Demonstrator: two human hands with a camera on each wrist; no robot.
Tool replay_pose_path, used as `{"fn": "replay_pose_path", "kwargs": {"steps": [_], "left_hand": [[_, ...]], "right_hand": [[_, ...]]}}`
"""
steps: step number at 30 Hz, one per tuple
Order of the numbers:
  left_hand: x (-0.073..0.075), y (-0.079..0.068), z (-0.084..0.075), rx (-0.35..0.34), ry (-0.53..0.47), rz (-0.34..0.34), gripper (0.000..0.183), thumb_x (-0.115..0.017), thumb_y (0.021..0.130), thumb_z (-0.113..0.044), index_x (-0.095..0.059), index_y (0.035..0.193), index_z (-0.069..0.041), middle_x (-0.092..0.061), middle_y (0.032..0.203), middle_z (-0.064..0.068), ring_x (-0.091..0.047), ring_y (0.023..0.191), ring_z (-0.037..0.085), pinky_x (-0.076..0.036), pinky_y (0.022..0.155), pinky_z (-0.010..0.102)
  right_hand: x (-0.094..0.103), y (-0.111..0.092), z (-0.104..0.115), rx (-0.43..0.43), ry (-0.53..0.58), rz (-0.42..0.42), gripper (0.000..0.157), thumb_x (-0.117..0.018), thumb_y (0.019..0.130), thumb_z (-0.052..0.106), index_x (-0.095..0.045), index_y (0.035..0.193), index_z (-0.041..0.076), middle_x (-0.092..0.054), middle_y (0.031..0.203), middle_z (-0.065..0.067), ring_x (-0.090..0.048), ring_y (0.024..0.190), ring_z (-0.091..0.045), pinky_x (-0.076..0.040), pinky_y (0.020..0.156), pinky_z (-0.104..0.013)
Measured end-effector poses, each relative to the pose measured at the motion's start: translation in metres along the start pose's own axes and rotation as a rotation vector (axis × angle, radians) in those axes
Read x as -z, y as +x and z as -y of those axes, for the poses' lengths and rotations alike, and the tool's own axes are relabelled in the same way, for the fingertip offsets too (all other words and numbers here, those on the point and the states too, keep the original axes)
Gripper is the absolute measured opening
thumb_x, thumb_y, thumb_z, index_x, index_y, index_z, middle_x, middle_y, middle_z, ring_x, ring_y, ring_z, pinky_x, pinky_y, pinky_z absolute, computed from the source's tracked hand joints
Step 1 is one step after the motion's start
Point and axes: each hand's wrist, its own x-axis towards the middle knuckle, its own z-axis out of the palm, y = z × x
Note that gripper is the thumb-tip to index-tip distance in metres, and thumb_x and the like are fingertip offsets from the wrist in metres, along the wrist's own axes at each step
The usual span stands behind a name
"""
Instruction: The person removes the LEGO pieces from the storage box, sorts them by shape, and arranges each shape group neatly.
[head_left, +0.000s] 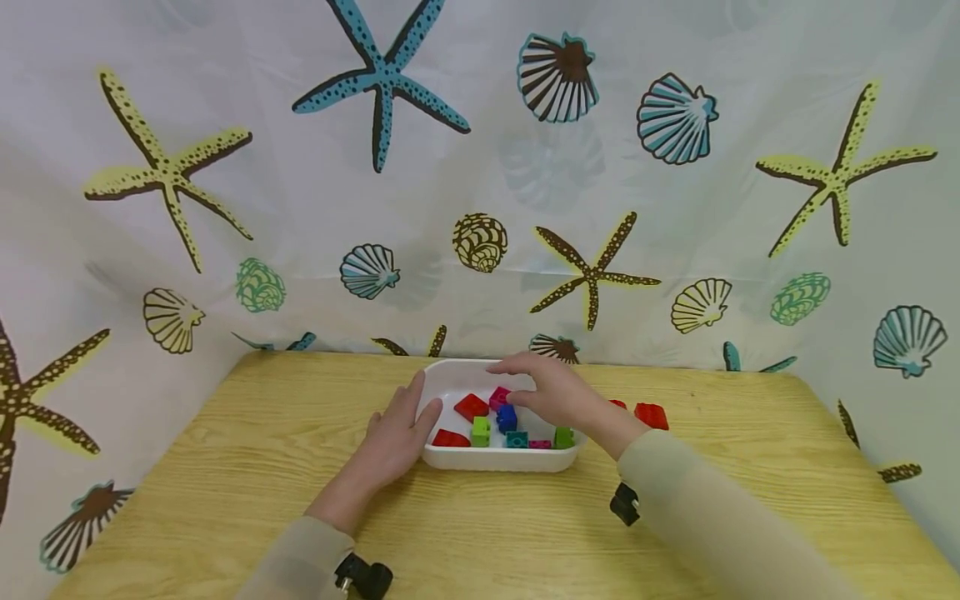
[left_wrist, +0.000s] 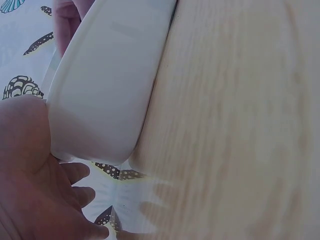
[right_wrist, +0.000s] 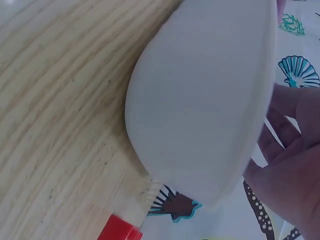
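Observation:
A white plastic tray [head_left: 498,459] sits on the table, with toy building bricks inside: a blue brick [head_left: 507,418], a lime brick [head_left: 480,432], a teal brick [head_left: 517,439], a magenta brick [head_left: 499,398] and red pieces [head_left: 471,407]. My left hand [head_left: 396,437] holds the tray's left end, thumb at the rim and fingers along the outside, as the left wrist view also shows. Over the tray's right part reaches my right hand [head_left: 558,392], fingers forward and thumb apart, close above the blue and magenta bricks. Nothing shows between its fingers.
Red bricks [head_left: 651,416] lie on the wooden table [head_left: 517,533] to the right of the tray, partly behind my right forearm. A white curtain [head_left: 450,183] printed with starfish and shells hangs behind the table and along both sides.

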Motion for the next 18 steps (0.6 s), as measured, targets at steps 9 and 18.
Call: {"fn": "replay_pose_path", "kwargs": {"steps": [9, 18], "left_hand": [[-0.001, 0.001, 0.002, -0.014, 0.024, -0.008, 0.076, -0.035, 0.121, -0.046, -0.009, 0.176, -0.001, -0.020, 0.180, 0.025, -0.006, 0.168, 0.047, -0.001, 0.126, 0.080], [-0.001, 0.001, 0.003, -0.009, 0.015, -0.011, 0.076, -0.036, 0.121, -0.046, -0.009, 0.177, -0.003, -0.021, 0.180, 0.025, -0.005, 0.168, 0.047, 0.000, 0.126, 0.079]], "right_hand": [[-0.021, 0.017, -0.001, 0.048, -0.019, 0.075, 0.048, -0.070, 0.108, 0.001, -0.070, 0.152, 0.020, -0.062, 0.159, -0.001, -0.054, 0.151, -0.025, -0.041, 0.125, -0.049], [-0.034, 0.031, -0.004, 0.105, 0.023, 0.097, 0.044, -0.070, 0.107, -0.001, -0.071, 0.149, 0.011, -0.067, 0.153, -0.006, -0.060, 0.143, -0.025, -0.044, 0.123, -0.048]]}}
